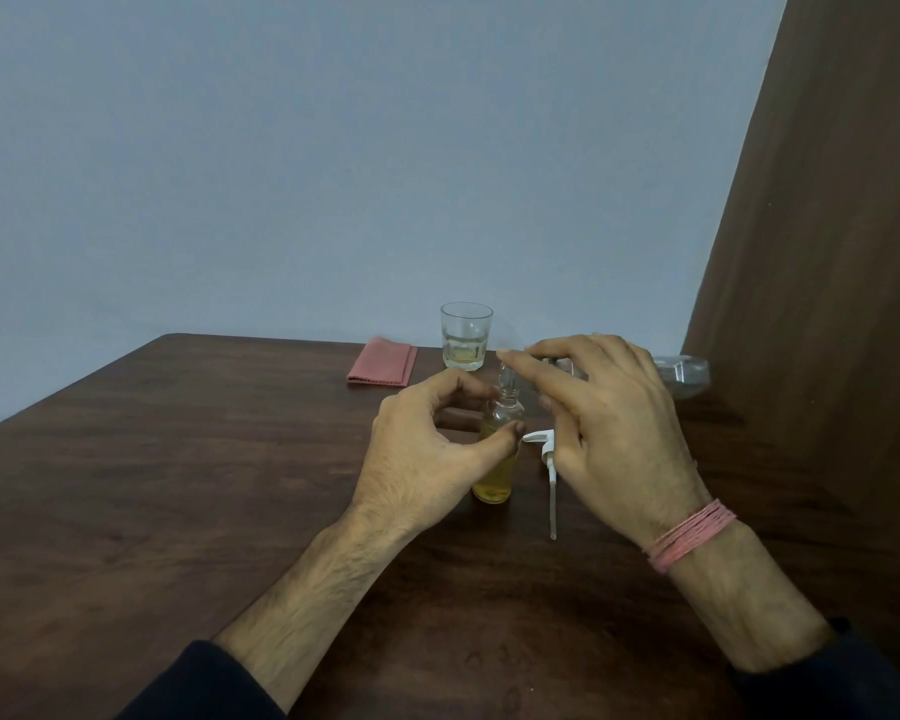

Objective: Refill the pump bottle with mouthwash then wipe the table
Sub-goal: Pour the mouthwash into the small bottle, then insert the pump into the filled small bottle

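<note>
clear glass bottle point(500, 449), amber liquid

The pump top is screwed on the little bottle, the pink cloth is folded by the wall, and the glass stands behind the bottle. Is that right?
Not quite. In the head view the pump top is off, lying on the table to the right of the little bottle, whose neck is open. The pink cloth is folded by the wall, and the glass stands behind the bottle.
</note>
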The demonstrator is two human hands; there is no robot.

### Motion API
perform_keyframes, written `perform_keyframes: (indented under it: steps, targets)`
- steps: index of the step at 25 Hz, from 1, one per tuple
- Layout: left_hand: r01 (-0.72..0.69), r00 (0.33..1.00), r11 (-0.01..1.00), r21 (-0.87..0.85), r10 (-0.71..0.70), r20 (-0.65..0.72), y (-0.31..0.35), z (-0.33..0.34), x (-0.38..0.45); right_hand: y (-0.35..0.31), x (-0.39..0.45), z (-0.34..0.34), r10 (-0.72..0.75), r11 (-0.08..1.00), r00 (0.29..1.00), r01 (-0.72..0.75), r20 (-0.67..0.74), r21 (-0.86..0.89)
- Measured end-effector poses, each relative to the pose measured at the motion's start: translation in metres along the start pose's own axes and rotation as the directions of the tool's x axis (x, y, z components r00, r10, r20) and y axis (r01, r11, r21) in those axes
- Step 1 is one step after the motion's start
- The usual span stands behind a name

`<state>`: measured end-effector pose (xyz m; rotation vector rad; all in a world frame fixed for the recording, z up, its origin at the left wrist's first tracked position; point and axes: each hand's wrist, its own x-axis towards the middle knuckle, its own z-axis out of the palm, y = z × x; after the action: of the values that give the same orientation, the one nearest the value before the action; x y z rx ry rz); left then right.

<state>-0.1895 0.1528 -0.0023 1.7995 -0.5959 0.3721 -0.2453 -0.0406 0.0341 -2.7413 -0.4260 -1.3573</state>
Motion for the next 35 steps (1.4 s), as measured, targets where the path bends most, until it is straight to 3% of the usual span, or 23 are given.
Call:
perform_keyframes:
  steps: [5, 12, 15, 18, 22, 25, 28, 35]
  targets:
    - [0.0, 1.0, 1.0, -0.002, 0.0, -0.001, 0.001, 0.001, 0.0, 0.003, -0.003, 0.003, 0.038, 0.994, 0.999, -0.04, 0.016, 0.104]
    - [0.01, 0.999, 1.0, 0.014, -0.01, -0.036, 0.0, 0.003, -0.001, 0.013, -0.003, 0.009, 0.291, 0.864, 0.957, -0.267, 0.011, 0.427]
    - [-0.003, 0.998, 1.0, 0.023, 0.005, -0.057, -0.002, 0.003, -0.001, 0.016, -0.001, 0.008, 0.442, 0.703, 0.896, -0.382, 0.053, 0.6]
    - [-0.005, 0.997, 0.998, 0.069, 0.01, -0.079, -0.005, 0.002, 0.0, 0.02, 0.002, 0.007, 0.573, 0.451, 0.808, -0.45, 0.137, 0.771]
    - [0.024, 0.996, 0.996, 0.088, -0.016, -0.092, -0.007, 0.002, 0.004, 0.027, 0.002, 0.007, 0.663, 0.19, 0.709, -0.468, 0.238, 0.863]
    - [0.019, 0.994, 0.993, 0.116, -0.006, -0.11, -0.007, 0.001, 0.003, 0.034, 0.0, 0.01, 0.701, 0.061, 0.653, -0.455, 0.286, 0.889]
    - [0.024, 0.993, 0.992, 0.12, -0.011, -0.115, -0.007, 0.001, 0.003, 0.041, -0.001, 0.013, 0.715, 0.017, 0.634, -0.438, 0.295, 0.899]
    - [0.033, 0.995, 0.993, 0.113, -0.022, -0.097, -0.005, 0.001, 0.002, 0.045, -0.002, 0.02, 0.698, 0.039, 0.651, -0.45, 0.298, 0.892]
